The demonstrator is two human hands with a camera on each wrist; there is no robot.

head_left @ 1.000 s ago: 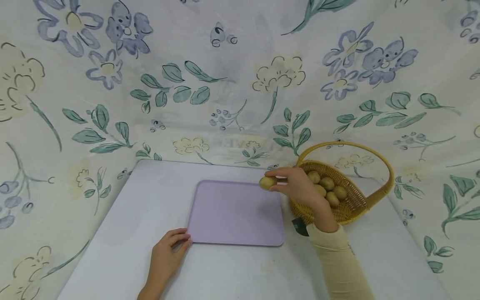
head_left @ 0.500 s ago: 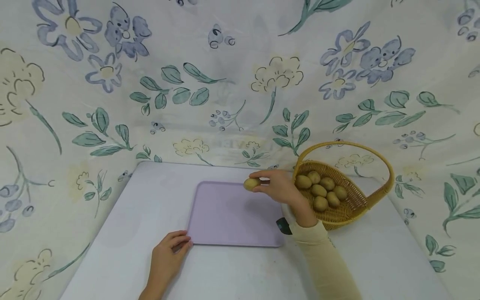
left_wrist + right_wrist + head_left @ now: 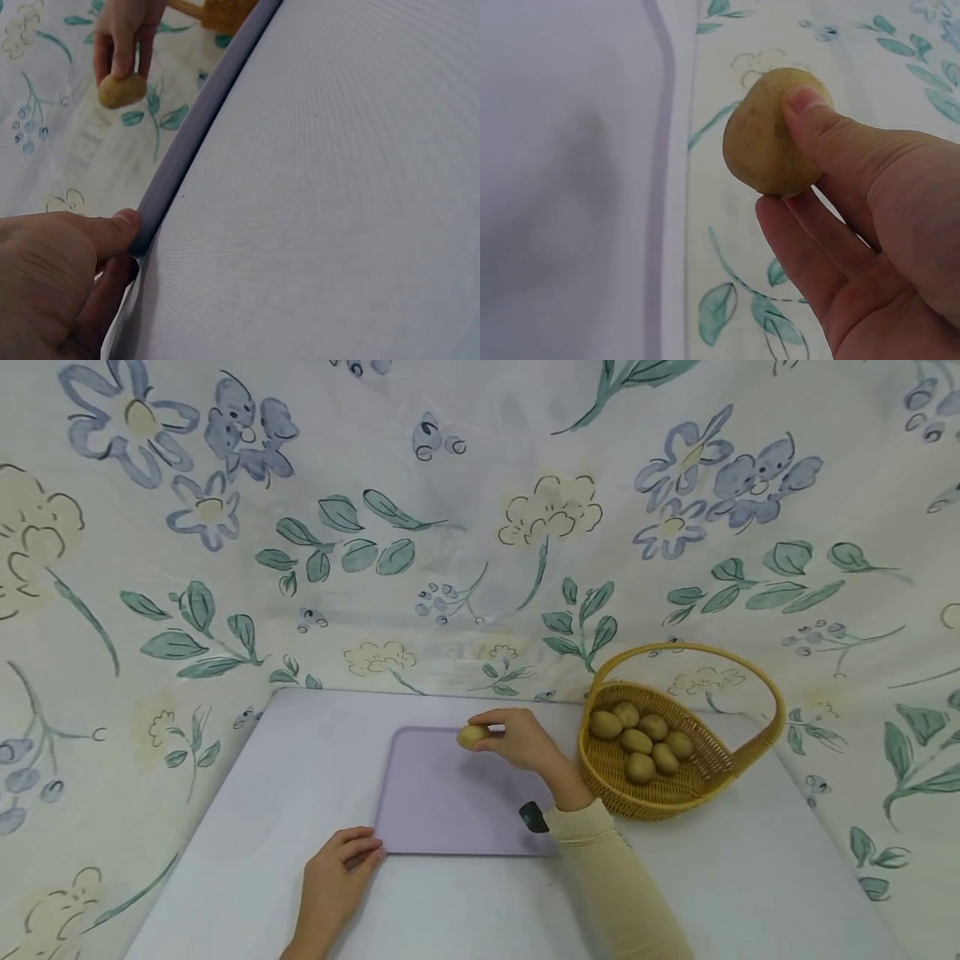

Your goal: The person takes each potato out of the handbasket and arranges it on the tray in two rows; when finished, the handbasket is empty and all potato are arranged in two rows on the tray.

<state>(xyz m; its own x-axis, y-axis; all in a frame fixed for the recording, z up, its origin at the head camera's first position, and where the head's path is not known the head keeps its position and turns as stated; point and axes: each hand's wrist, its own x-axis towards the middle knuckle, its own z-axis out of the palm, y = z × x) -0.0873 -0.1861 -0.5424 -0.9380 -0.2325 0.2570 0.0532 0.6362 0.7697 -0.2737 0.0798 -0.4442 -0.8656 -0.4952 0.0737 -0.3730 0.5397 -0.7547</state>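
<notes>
A potato (image 3: 472, 737) is pinched between the thumb and fingers of my right hand (image 3: 519, 743), above the far part of a light purple tray (image 3: 435, 810). The right wrist view shows the thumb on one side of this potato (image 3: 761, 139) and fingertips on the other. At the tray's near left corner, my left hand (image 3: 337, 878) pinches the edge. In the left wrist view the thumb of the left hand (image 3: 56, 262) lies against the tray's rim (image 3: 184, 142), with a finger beside it, partly hidden. My right forearm covers the tray's near right corner.
To the right of the tray stands a yellow wicker basket (image 3: 637, 808) with a tall handle, holding several potatoes (image 3: 636, 742). The white table (image 3: 247, 835) runs back to a flower-patterned cloth (image 3: 465, 543) hanging behind it.
My right hand has carried the potato leftward, from beside the basket to over the tray. My left hand stays at the tray's corner. More potatoes in the basket show now.
</notes>
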